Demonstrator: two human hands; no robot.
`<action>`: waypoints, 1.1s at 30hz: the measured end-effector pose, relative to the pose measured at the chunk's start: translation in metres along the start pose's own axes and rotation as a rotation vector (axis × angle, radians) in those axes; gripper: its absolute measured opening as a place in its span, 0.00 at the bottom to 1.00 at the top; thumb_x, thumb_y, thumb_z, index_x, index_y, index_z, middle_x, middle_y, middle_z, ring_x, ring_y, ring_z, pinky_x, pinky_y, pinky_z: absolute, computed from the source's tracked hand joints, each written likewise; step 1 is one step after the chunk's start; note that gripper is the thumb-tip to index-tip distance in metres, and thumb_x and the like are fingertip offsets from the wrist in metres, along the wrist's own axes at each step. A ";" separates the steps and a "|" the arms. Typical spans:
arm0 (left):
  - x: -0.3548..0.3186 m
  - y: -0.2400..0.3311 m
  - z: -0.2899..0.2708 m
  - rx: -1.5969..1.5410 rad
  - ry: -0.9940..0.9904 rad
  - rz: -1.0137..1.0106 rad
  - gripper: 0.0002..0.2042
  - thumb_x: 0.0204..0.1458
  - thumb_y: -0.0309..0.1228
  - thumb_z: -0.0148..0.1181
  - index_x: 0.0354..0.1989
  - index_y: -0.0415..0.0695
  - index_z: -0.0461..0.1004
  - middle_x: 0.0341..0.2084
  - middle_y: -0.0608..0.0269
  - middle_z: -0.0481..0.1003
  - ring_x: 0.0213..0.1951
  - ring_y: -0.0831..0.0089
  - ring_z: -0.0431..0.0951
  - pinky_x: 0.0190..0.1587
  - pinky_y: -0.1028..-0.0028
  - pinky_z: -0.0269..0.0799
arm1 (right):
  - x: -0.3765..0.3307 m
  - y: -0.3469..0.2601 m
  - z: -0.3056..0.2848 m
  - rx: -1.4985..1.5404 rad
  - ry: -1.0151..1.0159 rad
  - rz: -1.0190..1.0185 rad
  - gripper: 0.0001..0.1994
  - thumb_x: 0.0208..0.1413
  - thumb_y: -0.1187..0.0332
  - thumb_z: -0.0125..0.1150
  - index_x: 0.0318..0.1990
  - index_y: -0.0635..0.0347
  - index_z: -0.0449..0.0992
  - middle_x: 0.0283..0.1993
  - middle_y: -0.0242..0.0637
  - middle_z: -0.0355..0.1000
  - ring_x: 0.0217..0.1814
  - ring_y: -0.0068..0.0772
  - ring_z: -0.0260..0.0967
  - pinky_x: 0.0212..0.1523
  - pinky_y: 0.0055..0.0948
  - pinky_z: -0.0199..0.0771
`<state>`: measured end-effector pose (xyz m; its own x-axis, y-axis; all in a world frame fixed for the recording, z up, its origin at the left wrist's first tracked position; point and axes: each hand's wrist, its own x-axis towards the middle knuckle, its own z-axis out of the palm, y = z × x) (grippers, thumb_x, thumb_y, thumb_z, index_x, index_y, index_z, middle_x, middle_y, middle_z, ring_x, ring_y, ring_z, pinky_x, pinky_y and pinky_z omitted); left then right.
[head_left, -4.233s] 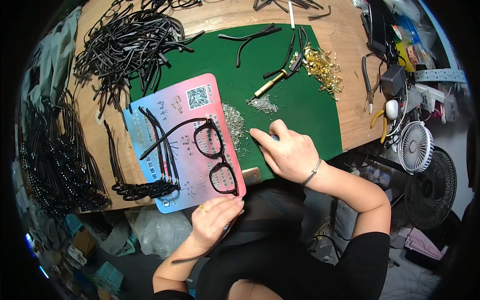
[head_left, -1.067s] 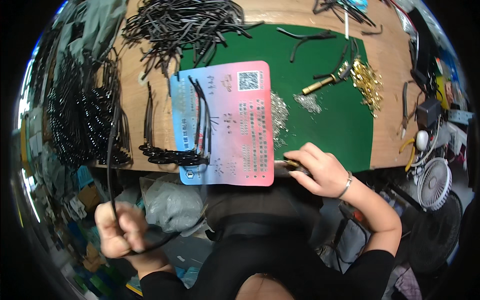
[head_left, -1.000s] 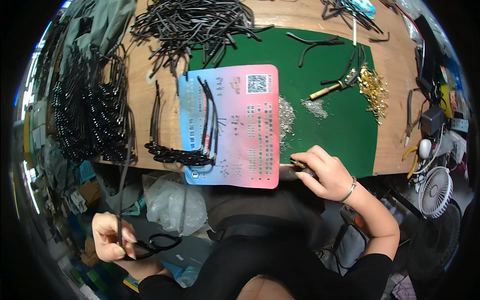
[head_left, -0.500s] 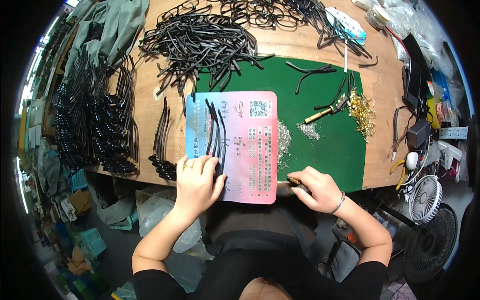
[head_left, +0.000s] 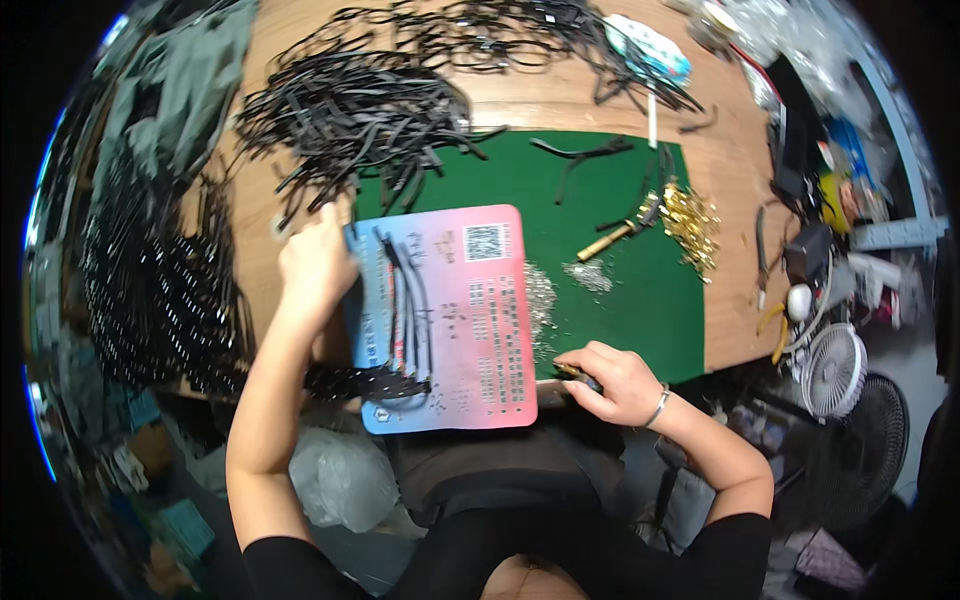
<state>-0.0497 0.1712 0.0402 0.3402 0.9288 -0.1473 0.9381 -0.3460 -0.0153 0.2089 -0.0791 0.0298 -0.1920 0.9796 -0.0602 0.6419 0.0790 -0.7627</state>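
Note:
My left hand (head_left: pixel 318 262), smeared by motion, reaches up beside the upper left corner of a pink-and-blue printed card (head_left: pixel 470 370), just below a tangled pile of black glasses temples (head_left: pixel 350 110). Whether its fingers hold anything cannot be made out. Several black temples (head_left: pixel 410 310) lie side by side on the card, thick ends towards me. At the mat's near edge my right hand (head_left: pixel 622 385) is closed around a small brass-and-black tool (head_left: pixel 578 376), most of it hidden in the palm. Small silvery parts (head_left: pixel 540 305) lie along the card's right side.
A green mat (head_left: pixel 640 320) covers the middle of the wooden table. On it lie a brass-handled tool (head_left: pixel 607 242), golden parts (head_left: pixel 690 230) and loose temples (head_left: pixel 580 152). Bundled black temples (head_left: pixel 165 310) fill the left; pliers (head_left: pixel 762 255) and a white fan (head_left: pixel 834 370) are at right.
My left hand has left the temples on the card and moved up and left towards the pile. My right hand keeps its tool by the mat's edge. The whole view has shifted slightly.

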 end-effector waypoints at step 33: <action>-0.167 0.123 -0.010 -1.685 -0.580 0.107 0.13 0.57 0.23 0.49 0.50 0.35 0.66 0.30 0.60 0.76 0.25 0.82 0.73 0.29 0.83 0.71 | 0.010 0.085 -0.086 -0.370 0.445 0.332 0.07 0.48 0.69 0.55 0.34 0.61 0.72 0.33 0.42 0.69 0.31 0.43 0.71 0.34 0.37 0.72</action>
<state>0.0096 -0.0248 0.0725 0.6826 0.6238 -0.3807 0.0888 0.4464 0.8904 0.3250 -0.0467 0.0195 0.3336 0.9395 0.0783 0.8417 -0.2594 -0.4736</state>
